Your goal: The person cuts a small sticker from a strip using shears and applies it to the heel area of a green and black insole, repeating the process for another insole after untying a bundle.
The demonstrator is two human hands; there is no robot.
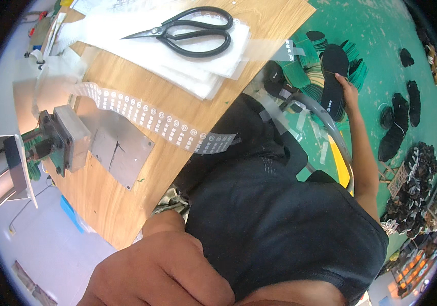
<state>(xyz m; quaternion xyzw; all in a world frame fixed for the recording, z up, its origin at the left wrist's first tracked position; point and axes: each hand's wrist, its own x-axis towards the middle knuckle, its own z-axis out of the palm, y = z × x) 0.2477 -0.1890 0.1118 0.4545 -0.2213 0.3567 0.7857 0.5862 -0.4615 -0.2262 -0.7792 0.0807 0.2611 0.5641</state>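
Green floor [382, 30], scuffed pale in places, spreads beside the wooden surface [280, 20], which carries black-handled scissors [193, 35] and a printed film strip [142, 113] overhanging its edge. Above banded stacks of green insoles [296, 74], the right hand [348, 92] has its fingers pinching a black insole [335, 81] by one side; so slight a hold could let it twist or drop. The overhanging strip could snag on the dark clothing [280, 229]. The left hand's [162, 270] fingers curl; whether around anything, I cannot tell

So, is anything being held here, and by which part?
The right hand holds a black insole by its long edge, around mid-length. Whether the curled left hand holds anything cannot be told.
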